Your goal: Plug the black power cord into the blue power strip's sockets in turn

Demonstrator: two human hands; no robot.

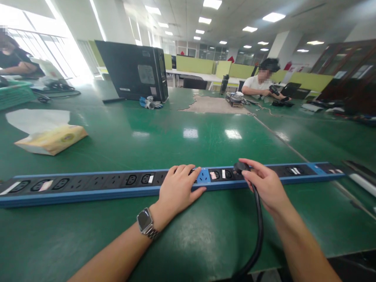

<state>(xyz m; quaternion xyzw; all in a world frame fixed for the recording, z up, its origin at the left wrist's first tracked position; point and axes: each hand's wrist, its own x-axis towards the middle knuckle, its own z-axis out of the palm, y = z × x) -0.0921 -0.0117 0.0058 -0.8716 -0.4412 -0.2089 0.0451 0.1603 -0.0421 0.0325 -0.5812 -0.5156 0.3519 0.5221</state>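
A long blue and black power strip [96, 182] lies across the green table, with rows of black sockets, blue sections and small white and pink labels. My left hand [179, 186] rests on top of its middle, fingers stretched over the sockets and thumb near the front edge. To the right, my right hand [264, 180] is closed around a black power plug [241, 167], held at the strip's sockets. Whether the plug touches a socket I cannot tell. Its thick black cable [260, 227] hangs down toward the table's front edge.
A tissue pack [53, 139] lies at left. Beyond stand a black computer tower [132, 72] and gloves [150, 102]. A co-worker [261, 84] sits at the far right handling a dark object; another person [19, 60] is at far left by a green basket [16, 94].
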